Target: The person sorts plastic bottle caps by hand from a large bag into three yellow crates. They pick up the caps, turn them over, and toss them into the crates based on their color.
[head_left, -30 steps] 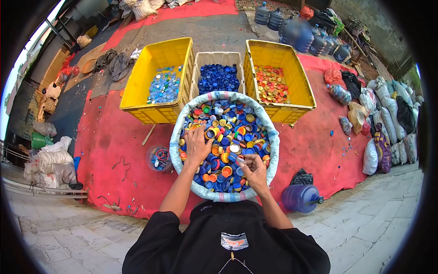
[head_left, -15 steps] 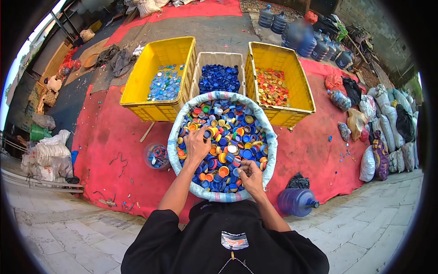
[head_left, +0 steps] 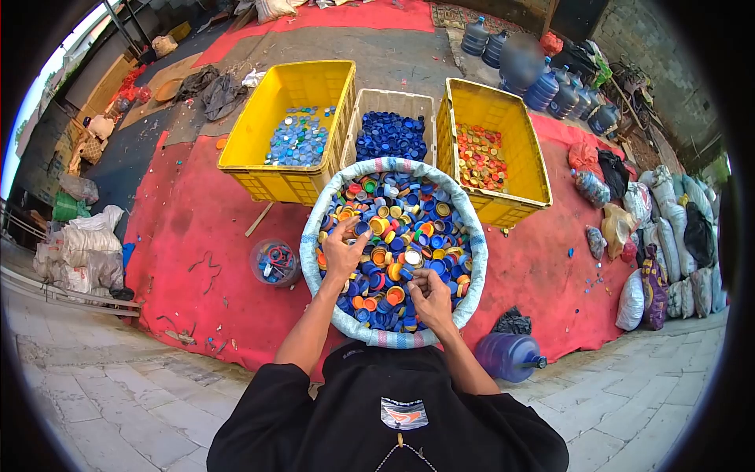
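Observation:
A round tub [head_left: 315,224] with a pale blue, cloth-wrapped rim stands in front of me, full of mixed bottle caps [head_left: 395,297] in blue, yellow, orange, red and white. My left hand [head_left: 340,250] is over the tub's left part, its thumb and fingers closed on a dark blue bottle cap [head_left: 362,228]. On the lower right of the pile, my right hand [head_left: 432,301] has its fingers curled together among the caps. What lies between those fingertips is too small to make out.
Beyond the tub stand a yellow crate [head_left: 259,175] with light blue caps, a whitish crate [head_left: 391,101] with dark blue caps, and a yellow crate [head_left: 528,149] with red and orange caps. A small clear bucket [head_left: 274,262] sits left; a water jug [head_left: 510,356] lies right.
The view has shifted, so the tub and crates sit farther right. My left hand has drawn slightly toward the tub's left rim, with the blue cap more visible. My right hand remains low right.

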### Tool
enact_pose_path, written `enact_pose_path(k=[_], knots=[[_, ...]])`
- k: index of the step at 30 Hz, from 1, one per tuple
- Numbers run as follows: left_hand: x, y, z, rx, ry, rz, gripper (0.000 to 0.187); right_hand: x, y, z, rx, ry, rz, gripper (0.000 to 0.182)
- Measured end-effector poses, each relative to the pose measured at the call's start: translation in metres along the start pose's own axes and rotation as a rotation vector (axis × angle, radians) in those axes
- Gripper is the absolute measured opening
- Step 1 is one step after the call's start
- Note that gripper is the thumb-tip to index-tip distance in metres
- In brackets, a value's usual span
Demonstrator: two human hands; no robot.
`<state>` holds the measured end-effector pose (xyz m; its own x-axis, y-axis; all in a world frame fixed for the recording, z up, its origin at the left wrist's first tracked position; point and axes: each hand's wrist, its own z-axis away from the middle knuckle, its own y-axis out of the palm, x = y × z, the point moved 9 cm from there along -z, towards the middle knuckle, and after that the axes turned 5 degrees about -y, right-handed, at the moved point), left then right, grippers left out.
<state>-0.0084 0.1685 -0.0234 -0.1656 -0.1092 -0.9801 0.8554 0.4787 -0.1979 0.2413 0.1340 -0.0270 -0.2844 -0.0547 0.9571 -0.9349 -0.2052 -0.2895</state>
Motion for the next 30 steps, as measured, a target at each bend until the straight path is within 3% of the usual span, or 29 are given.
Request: enact_pose_path(k=[3, 6, 11, 14, 22, 24, 26, 30], knots=[[0.0, 0.003, 0.009, 0.041, -0.298, 0.463, 0.042, 0.012, 0.003, -0.009, 0.025, -0.009, 0.063, 0.029], [-0.001, 0.017, 0.022, 0.19, -0.506, 0.816, 0.032, 0.044, 0.008, -0.026, -0.054, -0.206, 0.035, 0.031], [-0.007, 0.029, 0.04, 0.276, -0.585, 0.986, 0.027, 0.059, 0.029, -0.047, 0.015, -0.229, 0.019, 0.06], [-0.012, 0.034, 0.05, 0.291, -0.552, 0.987, 0.028, 0.087, 0.035, -0.05, 0.008, -0.322, -0.007, 0.066], [-0.008, 0.015, 0.059, 0.117, -0.579, 0.896, 0.032, 0.069, 0.046, -0.055, 0.027, -0.278, -0.081, 0.056], [0.005, 0.002, 0.052, 0.057, -0.535, 0.964, 0.035, 0.059, 0.038, -0.063, 0.007, -0.21, -0.062, 0.07], [0.014, -0.003, 0.05, 0.075, -0.587, 1.109, 0.035, 0.057, 0.022, -0.068, -0.067, -0.224, 0.054, 0.078], [0.01, -0.005, 0.058, 0.169, -0.599, 1.233, 0.026, 0.03, -0.017, -0.069, -0.16, -0.071, 0.063, 0.069]])
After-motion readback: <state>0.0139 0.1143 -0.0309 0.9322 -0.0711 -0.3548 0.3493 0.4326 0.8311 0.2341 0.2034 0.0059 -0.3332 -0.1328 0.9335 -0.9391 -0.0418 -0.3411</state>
